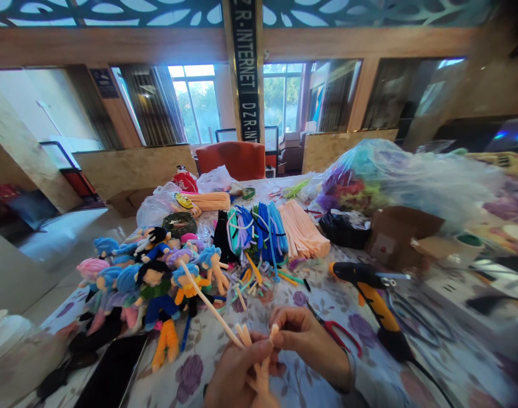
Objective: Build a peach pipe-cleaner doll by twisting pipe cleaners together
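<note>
My left hand and my right hand meet at the bottom middle, both pinching a cream-coloured pipe cleaner figure. One long cream stem sticks out up and to the left from my left hand. My right fingertips grip a short bent end at the top of the piece. Under my hands lies a floral tablecloth.
A heap of finished pipe cleaner dolls lies at the left, a dark phone in front of it. Bundles of blue, green and peach stems lie at the middle. Red scissors, an orange-black glue gun, a cardboard box and plastic bags are at the right.
</note>
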Available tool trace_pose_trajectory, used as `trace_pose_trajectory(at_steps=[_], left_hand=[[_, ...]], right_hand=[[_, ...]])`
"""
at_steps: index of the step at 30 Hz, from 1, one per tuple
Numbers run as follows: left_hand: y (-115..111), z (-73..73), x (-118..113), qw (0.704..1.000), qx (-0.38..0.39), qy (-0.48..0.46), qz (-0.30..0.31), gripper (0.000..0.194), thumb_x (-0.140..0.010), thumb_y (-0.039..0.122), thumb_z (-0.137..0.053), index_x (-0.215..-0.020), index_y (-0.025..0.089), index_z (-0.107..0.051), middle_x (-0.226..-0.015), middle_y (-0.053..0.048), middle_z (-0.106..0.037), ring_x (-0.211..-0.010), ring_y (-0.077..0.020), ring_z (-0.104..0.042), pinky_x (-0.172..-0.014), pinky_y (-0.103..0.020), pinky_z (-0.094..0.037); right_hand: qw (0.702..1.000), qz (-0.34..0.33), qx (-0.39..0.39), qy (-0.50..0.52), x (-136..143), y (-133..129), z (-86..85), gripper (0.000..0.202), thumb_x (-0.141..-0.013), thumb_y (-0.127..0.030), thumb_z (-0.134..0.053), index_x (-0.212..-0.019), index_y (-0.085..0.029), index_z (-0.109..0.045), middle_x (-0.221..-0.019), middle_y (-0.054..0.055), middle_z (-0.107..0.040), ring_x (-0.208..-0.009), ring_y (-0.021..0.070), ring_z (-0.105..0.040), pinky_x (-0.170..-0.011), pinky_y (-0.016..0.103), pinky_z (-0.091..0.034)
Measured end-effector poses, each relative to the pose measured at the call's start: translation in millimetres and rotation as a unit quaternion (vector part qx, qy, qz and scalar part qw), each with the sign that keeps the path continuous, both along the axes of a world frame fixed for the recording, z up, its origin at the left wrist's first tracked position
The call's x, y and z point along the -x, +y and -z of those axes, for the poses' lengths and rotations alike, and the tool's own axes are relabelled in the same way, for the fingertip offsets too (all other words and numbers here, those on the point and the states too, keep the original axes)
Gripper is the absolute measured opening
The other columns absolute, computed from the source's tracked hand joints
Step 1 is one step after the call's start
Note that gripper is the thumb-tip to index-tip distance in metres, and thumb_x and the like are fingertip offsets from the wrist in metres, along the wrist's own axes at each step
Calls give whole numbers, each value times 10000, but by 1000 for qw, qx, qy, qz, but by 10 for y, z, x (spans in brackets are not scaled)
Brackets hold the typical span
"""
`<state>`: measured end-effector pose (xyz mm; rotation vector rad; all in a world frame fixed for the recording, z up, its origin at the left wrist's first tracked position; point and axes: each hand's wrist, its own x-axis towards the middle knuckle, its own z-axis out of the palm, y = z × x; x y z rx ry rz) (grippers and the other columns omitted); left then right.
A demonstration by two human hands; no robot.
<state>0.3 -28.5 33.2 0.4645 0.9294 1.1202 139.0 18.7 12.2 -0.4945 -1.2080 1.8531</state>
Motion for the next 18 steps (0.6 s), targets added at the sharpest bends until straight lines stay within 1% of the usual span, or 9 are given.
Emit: trace_pose_trajectory(at_steps=[3,7,11,13,15,17,18], left_hand=[[11,17,4,1000,-8,1,1,242,-474,287,-826,-548,131,-658,-486,7,-599,-502,-112,-539,-548,-249,-471],[0,6,-1,1000,1,16,-12,258,-452,293,-841,-547,135,-661,-500,11,-605,-518,-113,-545,-573,-250,-476],[0,1,12,999,7,35,-14,263,-462,311,-840,-547,139,-660,-518,3,-617,-529,-123,-566,-573,-244,-468],[20,33,33,999,-1,39,-5,250,-505,318,-823,-604,137,-681,-565,-15,-645,-556,-138,-594,-568,-243,-464],[50,85,55,999,-27,26,13,270,-550,321,-799,-721,135,-706,-621,-39,-673,-569,-156,-611,-549,-246,-455],[79,139,66,998,-62,1,23,312,-571,290,-784,-834,142,-706,-670,-49,-689,-581,-168,-619,-544,-255,-453],[91,159,64,997,-72,-7,17,315,-572,264,-782,-855,149,-702,-684,-46,-693,-588,-170,-621,-555,-259,-457]], right_hand=[[1000,19,-5,-7,6,-1,31,181,-695,-254,-751,-679,-123,-627,-659,-15,-590,-543,99,-591,-518,204,-461],[999,32,-4,-9,15,-12,56,160,-705,-246,-742,-687,-131,-633,-685,-15,-579,-566,104,-592,-545,217,-466],[999,40,-2,5,28,-28,45,152,-701,-235,-742,-675,-131,-634,-678,-14,-576,-557,107,-582,-521,217,-446],[999,52,4,12,35,-23,35,163,-702,-241,-739,-663,-127,-629,-633,-13,-584,-536,98,-560,-514,209,-430],[997,79,19,7,40,-4,23,183,-699,-259,-738,-655,-126,-620,-588,-13,-590,-517,89,-531,-505,197,-412],[993,114,40,0,38,24,6,203,-684,-283,-741,-645,-133,-610,-545,-19,-580,-497,85,-507,-478,186,-388],[990,129,51,1,36,39,-4,211,-673,-294,-743,-638,-138,-606,-525,-24,-569,-486,85,-497,-462,182,-377]])
